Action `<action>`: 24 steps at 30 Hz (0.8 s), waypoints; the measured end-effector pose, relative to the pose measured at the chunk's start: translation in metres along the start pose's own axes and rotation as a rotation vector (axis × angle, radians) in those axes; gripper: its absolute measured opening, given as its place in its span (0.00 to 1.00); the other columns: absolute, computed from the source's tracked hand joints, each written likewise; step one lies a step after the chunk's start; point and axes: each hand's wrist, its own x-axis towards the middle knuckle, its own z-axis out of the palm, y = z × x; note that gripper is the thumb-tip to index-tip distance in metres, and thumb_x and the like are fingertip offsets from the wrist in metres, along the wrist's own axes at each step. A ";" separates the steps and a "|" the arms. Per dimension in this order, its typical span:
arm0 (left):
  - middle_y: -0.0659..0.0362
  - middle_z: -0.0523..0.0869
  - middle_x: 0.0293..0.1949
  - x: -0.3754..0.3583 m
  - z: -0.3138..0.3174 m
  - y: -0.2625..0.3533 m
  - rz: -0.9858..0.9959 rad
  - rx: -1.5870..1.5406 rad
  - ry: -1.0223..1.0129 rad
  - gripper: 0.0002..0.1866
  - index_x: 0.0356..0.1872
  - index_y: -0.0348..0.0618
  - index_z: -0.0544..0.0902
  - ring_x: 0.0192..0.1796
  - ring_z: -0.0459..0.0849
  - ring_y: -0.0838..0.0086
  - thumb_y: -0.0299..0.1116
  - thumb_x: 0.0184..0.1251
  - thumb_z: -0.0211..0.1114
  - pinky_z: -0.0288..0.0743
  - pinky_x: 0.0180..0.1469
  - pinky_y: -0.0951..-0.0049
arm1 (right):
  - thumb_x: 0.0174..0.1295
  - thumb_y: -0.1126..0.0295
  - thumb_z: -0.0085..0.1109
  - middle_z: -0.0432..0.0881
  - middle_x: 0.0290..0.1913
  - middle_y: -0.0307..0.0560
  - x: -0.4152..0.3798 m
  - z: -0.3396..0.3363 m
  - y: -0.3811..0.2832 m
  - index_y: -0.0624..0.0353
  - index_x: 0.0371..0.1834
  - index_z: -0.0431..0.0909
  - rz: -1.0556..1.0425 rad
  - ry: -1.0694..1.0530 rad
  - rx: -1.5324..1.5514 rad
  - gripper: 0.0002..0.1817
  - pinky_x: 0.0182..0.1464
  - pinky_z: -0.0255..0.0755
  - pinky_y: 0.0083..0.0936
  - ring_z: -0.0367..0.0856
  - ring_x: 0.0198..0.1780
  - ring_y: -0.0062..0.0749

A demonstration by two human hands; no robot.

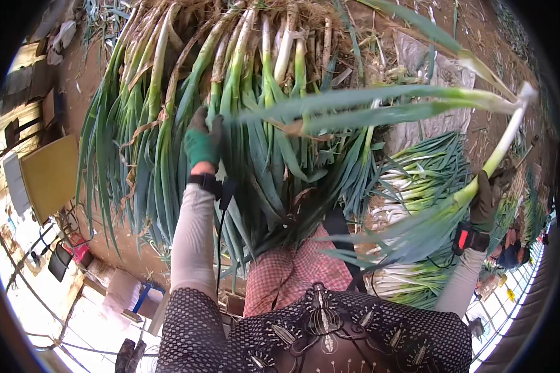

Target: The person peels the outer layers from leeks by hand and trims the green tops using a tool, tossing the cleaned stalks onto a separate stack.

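My right hand, in a dark glove, is wrapped round the stem of a large green onion. Its white end points up and away, and its blurred green leaves fan down to the left. Long peeled-back leaves stretch left from the white end, their tips close to my left hand. My left hand, in a green glove with dark fingertips, is over the leaves of a big heap of unpeeled green onions, thumb and fingers apart. Roots and dry brown skins of the heap lie at its far side.
Peeled green onions with white stems are piled on the ground at the right, beside a pale sack. A yellowish chair stands at the left. My checked trouser legs are below the heap. Loose leaves litter the soil.
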 end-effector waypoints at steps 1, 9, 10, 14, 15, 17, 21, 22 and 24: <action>0.42 0.80 0.57 0.007 0.014 0.005 -0.040 0.158 -0.121 0.34 0.61 0.41 0.76 0.60 0.78 0.49 0.51 0.58 0.70 0.73 0.60 0.55 | 0.68 0.64 0.62 0.81 0.45 0.40 -0.003 0.000 0.007 0.61 0.64 0.73 -0.013 0.077 -0.059 0.24 0.46 0.73 0.25 0.76 0.44 0.24; 0.49 0.77 0.59 0.024 0.031 0.064 -0.235 0.621 -0.403 0.33 0.56 0.48 0.81 0.63 0.76 0.52 0.56 0.52 0.74 0.74 0.62 0.56 | 0.61 0.51 0.65 0.85 0.38 0.56 -0.008 0.130 0.062 0.58 0.56 0.74 0.148 0.004 -0.797 0.27 0.44 0.77 0.43 0.84 0.39 0.52; 0.49 0.77 0.59 0.021 0.033 0.064 -0.223 0.626 -0.407 0.32 0.54 0.48 0.82 0.62 0.76 0.53 0.56 0.52 0.73 0.74 0.62 0.56 | 0.59 0.48 0.65 0.86 0.38 0.56 -0.004 0.156 0.090 0.58 0.52 0.75 0.236 -0.016 -0.822 0.28 0.45 0.76 0.47 0.84 0.41 0.57; 0.48 0.88 0.43 -0.004 0.045 0.052 -0.270 0.166 -0.539 0.27 0.50 0.43 0.84 0.47 0.87 0.57 0.52 0.54 0.73 0.79 0.51 0.58 | 0.57 0.42 0.62 0.85 0.39 0.60 -0.008 0.257 0.095 0.57 0.45 0.78 0.267 -0.138 -0.729 0.28 0.44 0.76 0.49 0.84 0.42 0.61; 0.48 0.89 0.40 -0.019 0.049 0.043 -0.289 -0.062 -0.547 0.26 0.49 0.40 0.84 0.44 0.88 0.61 0.49 0.56 0.73 0.79 0.48 0.61 | 0.58 0.40 0.62 0.85 0.36 0.59 -0.010 0.271 0.054 0.59 0.43 0.79 0.308 -0.264 -0.598 0.29 0.43 0.76 0.47 0.84 0.39 0.60; 0.50 0.90 0.38 -0.054 0.034 0.051 -0.424 -0.390 -0.644 0.22 0.46 0.34 0.83 0.39 0.87 0.70 0.42 0.60 0.72 0.79 0.45 0.70 | 0.59 0.40 0.62 0.84 0.33 0.59 -0.024 0.294 -0.013 0.61 0.39 0.80 0.307 -0.489 -0.481 0.30 0.42 0.75 0.44 0.84 0.37 0.57; 0.56 0.89 0.41 -0.119 0.028 0.024 -0.318 -0.612 -0.673 0.18 0.51 0.34 0.80 0.41 0.86 0.77 0.37 0.67 0.67 0.79 0.44 0.74 | 0.59 0.37 0.55 0.84 0.34 0.67 -0.094 0.329 -0.049 0.62 0.38 0.83 0.091 -0.838 -0.481 0.33 0.47 0.78 0.46 0.85 0.41 0.62; 0.57 0.89 0.41 -0.122 0.013 0.049 -0.559 -0.743 -0.710 0.17 0.52 0.34 0.79 0.42 0.86 0.77 0.35 0.68 0.67 0.79 0.44 0.75 | 0.59 0.37 0.55 0.84 0.35 0.70 -0.107 0.330 -0.063 0.64 0.37 0.84 0.056 -0.943 -0.436 0.34 0.47 0.78 0.46 0.85 0.42 0.63; 0.58 0.88 0.41 -0.138 0.013 0.042 -0.564 -0.900 -0.666 0.18 0.54 0.35 0.78 0.41 0.85 0.77 0.34 0.68 0.66 0.79 0.44 0.76 | 0.59 0.38 0.55 0.83 0.37 0.71 -0.125 0.336 -0.066 0.63 0.41 0.84 0.199 -1.113 -0.501 0.34 0.49 0.77 0.46 0.84 0.44 0.63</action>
